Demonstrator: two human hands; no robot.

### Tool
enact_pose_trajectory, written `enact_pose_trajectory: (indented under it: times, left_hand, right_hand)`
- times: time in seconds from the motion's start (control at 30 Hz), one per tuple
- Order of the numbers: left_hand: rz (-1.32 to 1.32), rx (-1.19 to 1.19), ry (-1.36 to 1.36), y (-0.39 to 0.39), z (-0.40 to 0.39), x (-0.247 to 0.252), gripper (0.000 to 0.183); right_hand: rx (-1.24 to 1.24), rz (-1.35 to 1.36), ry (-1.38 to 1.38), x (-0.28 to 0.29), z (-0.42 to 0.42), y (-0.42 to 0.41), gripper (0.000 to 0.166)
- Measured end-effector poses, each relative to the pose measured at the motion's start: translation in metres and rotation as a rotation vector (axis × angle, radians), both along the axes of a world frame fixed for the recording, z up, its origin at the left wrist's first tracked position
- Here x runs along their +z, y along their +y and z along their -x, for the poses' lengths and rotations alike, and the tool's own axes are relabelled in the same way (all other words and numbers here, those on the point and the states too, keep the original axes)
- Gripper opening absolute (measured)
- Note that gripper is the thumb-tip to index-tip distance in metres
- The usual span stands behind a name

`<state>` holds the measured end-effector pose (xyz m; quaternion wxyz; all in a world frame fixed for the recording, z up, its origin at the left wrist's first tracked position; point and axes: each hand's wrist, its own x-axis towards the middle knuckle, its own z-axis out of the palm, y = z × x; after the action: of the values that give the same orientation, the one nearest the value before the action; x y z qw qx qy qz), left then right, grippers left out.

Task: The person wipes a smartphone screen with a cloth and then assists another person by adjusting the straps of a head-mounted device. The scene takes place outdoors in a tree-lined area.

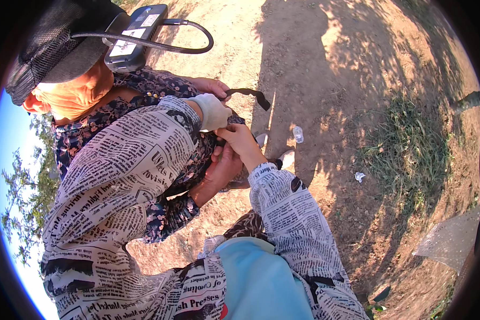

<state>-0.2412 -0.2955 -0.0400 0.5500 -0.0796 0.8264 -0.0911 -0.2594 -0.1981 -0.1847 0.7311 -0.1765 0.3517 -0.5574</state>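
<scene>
My left hand [215, 113], in a white glove, is at the waist of another person in a dark floral shirt [86, 138]. Its fingertips are hidden. Against it is my bare right hand [240, 140], thumb and fingers bent together at the shirt's lower front; what lies between them cannot be made out. One hand of the other person [212, 86] is just above my glove, beside a black strap [250, 94] whose end hangs free. The person's other hand [225, 165] is just below my right hand.
The other person wears a black mesh cap [64, 44] with a black device [134, 40] and a looped cable [200, 46]. On the dirt ground lie a clear plastic bottle [298, 135], a crumpled clear wrapper [359, 177] and grass [410, 156]. Clear plastic sheeting [452, 238] is at the right.
</scene>
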Motion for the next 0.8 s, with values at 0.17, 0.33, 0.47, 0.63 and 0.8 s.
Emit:
enact_pose_trajectory:
  times: [0.17,0.33,0.47,0.63,0.8]
  left_hand:
    - [0.005,-0.019,0.034,-0.001,-0.011,-0.005,0.02]
    - [-0.105,-0.198,0.048,-0.012,-0.012,-0.012,0.02]
    - [-0.133,0.143,0.159,-0.025,-0.029,-0.027,0.023]
    - [-0.053,0.073,0.083,-0.01,-0.013,-0.009,0.024]
    - [-0.047,-0.015,0.066,-0.007,-0.006,-0.001,0.021]
  right_hand:
    - [0.057,-0.047,-0.226,0.021,0.006,0.011,0.03]
    - [-0.043,-0.054,0.002,0.014,-0.006,0.011,0.033]
    - [-0.078,-0.056,0.349,0.016,-0.016,0.015,0.037]
    - [0.099,0.117,0.237,0.023,0.008,0.004,0.038]
    - [0.187,0.111,0.172,0.016,0.016,-0.005,0.033]
